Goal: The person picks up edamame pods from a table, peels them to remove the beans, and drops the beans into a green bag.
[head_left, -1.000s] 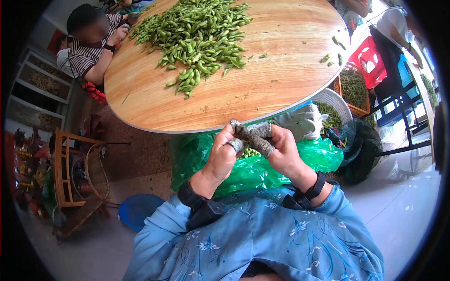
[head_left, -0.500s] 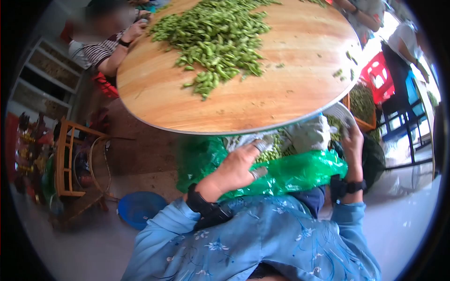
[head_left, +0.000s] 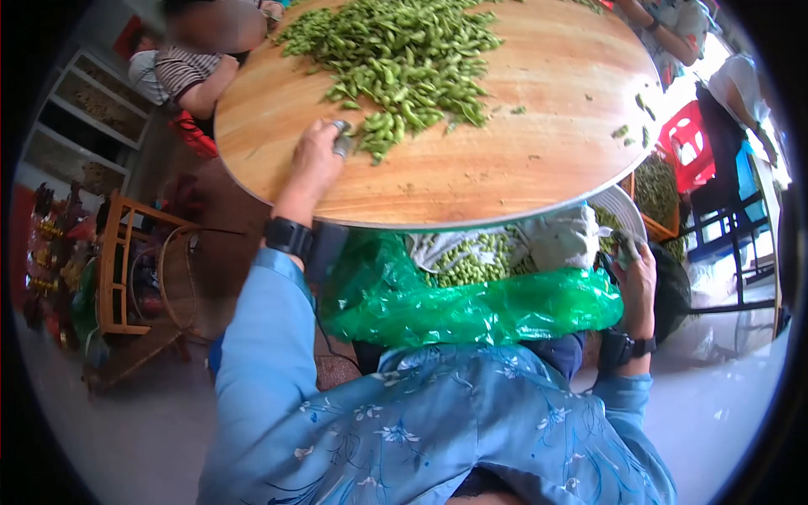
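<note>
A heap of green soybean pods (head_left: 408, 63) covers the far part of the round wooden table (head_left: 471, 185). My left hand (head_left: 316, 162) reaches over the table's near left edge, grey coverings on its thumb and finger, tips slightly apart at the heap's lower left end. Below the table, shelled green beans (head_left: 475, 259) lie on white cloth behind a green plastic bag (head_left: 480, 307) across my lap. To the right, my right hand (head_left: 638, 273) is curled beside a metal basin (head_left: 621, 210) holding green pieces; its fingertips are covered in grey, and what they hold is too small to make out.
A person in a striped shirt (head_left: 185, 71) sits at the far left of the table. Other people are at the right, near a red plastic chair (head_left: 688, 139). An orange crate (head_left: 665, 189) of green stuff stands beyond the basin. A wooden chair (head_left: 118, 261) stands left.
My left hand has moved from above the shelled beans up and left onto the table, beside the pods. My right hand stays by the basin, slightly lower.
</note>
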`<state>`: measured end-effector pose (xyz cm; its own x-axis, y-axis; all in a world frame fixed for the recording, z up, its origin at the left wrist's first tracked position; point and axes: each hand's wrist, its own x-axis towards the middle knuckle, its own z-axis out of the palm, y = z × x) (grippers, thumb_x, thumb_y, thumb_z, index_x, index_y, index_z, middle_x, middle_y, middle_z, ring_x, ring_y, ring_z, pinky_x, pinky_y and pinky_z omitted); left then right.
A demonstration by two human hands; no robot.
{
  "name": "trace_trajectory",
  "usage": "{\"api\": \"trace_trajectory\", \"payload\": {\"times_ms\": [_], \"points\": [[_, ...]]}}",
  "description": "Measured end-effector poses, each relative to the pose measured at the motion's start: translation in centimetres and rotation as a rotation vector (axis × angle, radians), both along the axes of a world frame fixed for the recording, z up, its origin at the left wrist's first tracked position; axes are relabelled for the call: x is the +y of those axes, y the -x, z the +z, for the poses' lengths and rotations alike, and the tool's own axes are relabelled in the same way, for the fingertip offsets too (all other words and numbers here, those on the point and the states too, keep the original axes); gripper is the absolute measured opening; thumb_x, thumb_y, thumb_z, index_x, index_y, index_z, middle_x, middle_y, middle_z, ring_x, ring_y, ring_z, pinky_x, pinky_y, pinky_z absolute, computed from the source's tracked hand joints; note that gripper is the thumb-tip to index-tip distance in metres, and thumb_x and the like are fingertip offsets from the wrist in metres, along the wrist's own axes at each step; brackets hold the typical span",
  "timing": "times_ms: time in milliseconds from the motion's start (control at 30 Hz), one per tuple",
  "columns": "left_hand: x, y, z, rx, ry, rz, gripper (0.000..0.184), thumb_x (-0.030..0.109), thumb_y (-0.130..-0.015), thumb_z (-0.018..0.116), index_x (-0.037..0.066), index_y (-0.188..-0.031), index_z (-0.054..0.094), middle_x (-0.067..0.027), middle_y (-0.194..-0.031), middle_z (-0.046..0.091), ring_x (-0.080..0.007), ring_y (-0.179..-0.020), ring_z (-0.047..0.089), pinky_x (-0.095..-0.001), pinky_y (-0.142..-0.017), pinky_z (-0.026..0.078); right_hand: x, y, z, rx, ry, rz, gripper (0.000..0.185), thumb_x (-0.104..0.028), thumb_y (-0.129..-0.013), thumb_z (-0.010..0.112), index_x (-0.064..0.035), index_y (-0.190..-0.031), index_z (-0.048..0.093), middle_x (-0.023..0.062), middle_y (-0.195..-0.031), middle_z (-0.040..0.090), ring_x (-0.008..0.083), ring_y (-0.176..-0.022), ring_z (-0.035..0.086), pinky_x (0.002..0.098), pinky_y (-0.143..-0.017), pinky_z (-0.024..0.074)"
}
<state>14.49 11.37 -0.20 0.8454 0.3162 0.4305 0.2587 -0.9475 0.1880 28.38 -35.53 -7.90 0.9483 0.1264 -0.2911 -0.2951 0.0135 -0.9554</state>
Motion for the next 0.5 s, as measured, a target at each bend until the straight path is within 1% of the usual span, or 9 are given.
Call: {"api": "trace_trajectory", "payload": {"times_ms": [100, 167, 200, 267, 300, 333, 400, 467, 500], "points": [[0.0, 0.0, 0.1, 0.023, 0.094, -0.008, 0.021, 0.007, -0.074, 0.055, 0.005, -0.095, 0.058, -0.0157, -0.086, 0.057, -0.0346, -0.077, 0.055, -0.0348, -0.067, 0.044, 1.4, 0.6, 0.0, -0.107, -0.207, 0.188, 0.024, -0.022, -0.083, 0.054, -0.0044, -0.099, 0.056, -0.0004, -0.078, 0.057, 0.0049, -0.063, 0.049, 0.0167, -0.055, 0.0377], [-0.4, 0.4, 0.0, -0.090, -0.086, -0.003, 0.017, 0.005, -0.075, 0.055, 0.002, -0.092, 0.058, -0.0120, -0.080, 0.060, -0.0275, -0.071, 0.057, -0.0315, -0.064, 0.044, 2.9, 1.3, 1.2, -0.105, -0.187, 0.267, 0.023, -0.020, -0.082, 0.054, -0.0029, -0.098, 0.056, 0.0004, -0.079, 0.058, 0.0049, -0.063, 0.049, 0.0175, -0.056, 0.0371], [-1.0, 0.5, 0.3, -0.088, -0.083, -0.010, 0.017, 0.005, -0.075, 0.055, 0.002, -0.092, 0.058, -0.0120, -0.080, 0.060, -0.0275, -0.071, 0.057, -0.0315, -0.064, 0.044, 3.6, 1.7, 1.6, -0.117, -0.194, 0.321, 0.023, -0.019, -0.082, 0.054, -0.0029, -0.097, 0.056, 0.0007, -0.080, 0.058, 0.0047, -0.064, 0.048, 0.0174, -0.057, 0.0371], [-3.0, 1.4, 0.9, -0.243, 0.449, 0.048, 0.013, 0.003, -0.077, 0.056, 0.000, -0.089, 0.058, -0.0053, -0.074, 0.060, -0.0146, -0.065, 0.056, -0.0246, -0.058, 0.044, 5.0, 2.6, 1.9, -0.061, -0.231, 0.350, 0.020, -0.017, -0.081, 0.056, -0.0029, -0.095, 0.057, 0.0001, -0.080, 0.059, 0.0055, -0.068, 0.050, 0.0174, -0.061, 0.0390], [-4.4, 1.6, 1.3, -0.331, 0.735, -0.025, 0.012, 0.003, -0.078, 0.056, -0.001, -0.089, 0.058, -0.0017, -0.075, 0.059, -0.0055, -0.065, 0.052, -0.0186, -0.055, 0.041, 6.1, 3.3, 2.5, -0.071, -0.248, 0.382, 0.019, -0.018, -0.081, 0.056, -0.0034, -0.094, 0.058, -0.0002, -0.080, 0.059, 0.0059, -0.069, 0.051, 0.0180, -0.062, 0.0396], [-6.2, 2.0, 1.8, -0.326, 0.739, -0.023, 0.012, 0.003, -0.078, 0.056, -0.001, -0.089, 0.058, -0.0017, -0.075, 0.059, -0.0055, -0.065, 0.052, -0.0186, -0.055, 0.041, 7.1, 4.1, 3.1, -0.081, -0.266, 0.415, 0.019, -0.018, -0.081, 0.057, -0.0039, -0.093, 0.058, -0.0005, -0.080, 0.059, 0.0064, -0.070, 0.052, 0.0185, -0.062, 0.0402], [-9.9, 2.5, 2.8, -0.401, 0.940, -0.120, 0.014, 0.003, -0.078, 0.057, 0.000, -0.092, 0.058, -0.0025, -0.076, 0.059, -0.0054, -0.065, 0.053, -0.0171, -0.055, 0.041, 8.6, 5.0, 3.1, -0.055, -0.340, 0.510, 0.019, -0.020, -0.081, 0.057, -0.0051, -0.093, 0.059, -0.0008, -0.081, 0.059, 0.0061, -0.071, 0.052, 0.0192, -0.062, 0.0411], [-13.0, 2.8, 2.6, -0.419, 0.976, -0.179, 0.015, 0.004, -0.078, 0.058, 0.000, -0.093, 0.058, -0.0024, -0.076, 0.059, -0.0055, -0.065, 0.053, -0.0169, -0.055, 0.041, 10.0, 6.1, 4.5, 0.039, -0.367, 0.559, 0.024, -0.021, -0.080, 0.058, -0.0045, -0.097, 0.058, 0.0011, -0.082, 0.060, 0.0058, -0.069, 0.052, 0.0193, -0.059, 0.0408], [-14.3, 2.9, 2.4, -0.439, 1.013, -0.230, 0.014, -0.003, -0.075, 0.060, -0.003, -0.088, 0.057, -0.0029, -0.081, 0.059, -0.0080, -0.073, 0.054, -0.0219, -0.068, 0.046, 10.5, 6.2, 4.7, 0.014, -0.395, 0.614, 0.025, -0.021, -0.080, 0.059, -0.0037, -0.098, 0.057, 0.0016, -0.083, 0.060, 0.0059, -0.070, 0.052, 0.0192, -0.059, 0.0407]]}}
